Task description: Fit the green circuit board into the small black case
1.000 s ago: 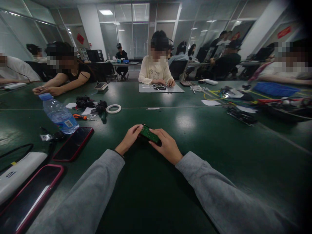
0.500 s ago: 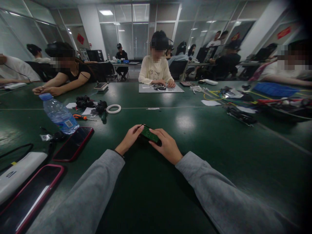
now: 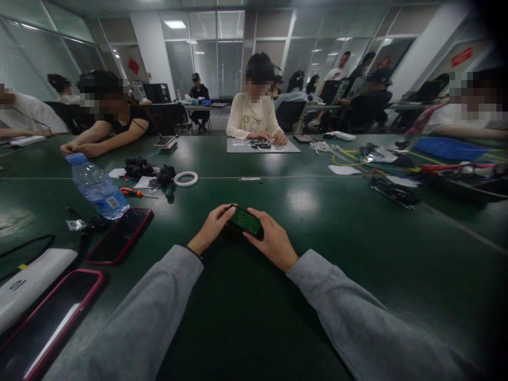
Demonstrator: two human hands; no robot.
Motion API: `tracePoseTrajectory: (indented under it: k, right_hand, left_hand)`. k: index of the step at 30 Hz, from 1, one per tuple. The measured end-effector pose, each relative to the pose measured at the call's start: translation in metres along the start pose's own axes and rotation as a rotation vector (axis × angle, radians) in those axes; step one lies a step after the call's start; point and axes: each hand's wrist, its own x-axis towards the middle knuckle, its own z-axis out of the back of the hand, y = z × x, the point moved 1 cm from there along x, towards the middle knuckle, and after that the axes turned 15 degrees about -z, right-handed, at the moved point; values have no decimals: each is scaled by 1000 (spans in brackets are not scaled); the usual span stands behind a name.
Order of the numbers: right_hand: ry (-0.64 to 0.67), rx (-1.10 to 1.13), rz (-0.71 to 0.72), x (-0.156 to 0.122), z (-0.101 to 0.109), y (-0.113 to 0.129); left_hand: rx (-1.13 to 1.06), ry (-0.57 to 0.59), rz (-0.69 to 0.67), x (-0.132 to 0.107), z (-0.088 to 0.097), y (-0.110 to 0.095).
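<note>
Between my hands is a small green circuit board (image 3: pixel 246 220) with a dark edge or casing around it, tilted so its face shows. My left hand (image 3: pixel 214 227) grips its left end, thumb on the near upper corner. The right end sits in my right hand (image 3: pixel 273 236), with fingers along the far edge and thumb at the near edge. Fingers beneath the board are hidden. Both hands are above the green table (image 3: pixel 238 307), but I cannot tell whether they rest on it.
Left of me are a water bottle (image 3: pixel 97 185), two red-cased phones (image 3: pixel 121 235), a white device (image 3: pixel 34 280) and an orange screwdriver (image 3: pixel 137 192). Beyond lie a tape roll (image 3: pixel 186 179) and black cable bundles (image 3: pixel 138 167). Tangled wires (image 3: pixel 369 153) lie right. A person (image 3: pixel 256 114) sits opposite.
My right fingers have shifted outward toward the board's right end, so more of its green face shows. Both hands still hold it in nearly the same place.
</note>
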Motion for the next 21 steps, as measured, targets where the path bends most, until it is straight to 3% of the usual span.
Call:
tracePoseTrajectory:
  k: [21]
  right_hand:
    - [43,38,-3,2,3,1]
  left_hand:
    - [-14,-21,48,1,-1,-1]
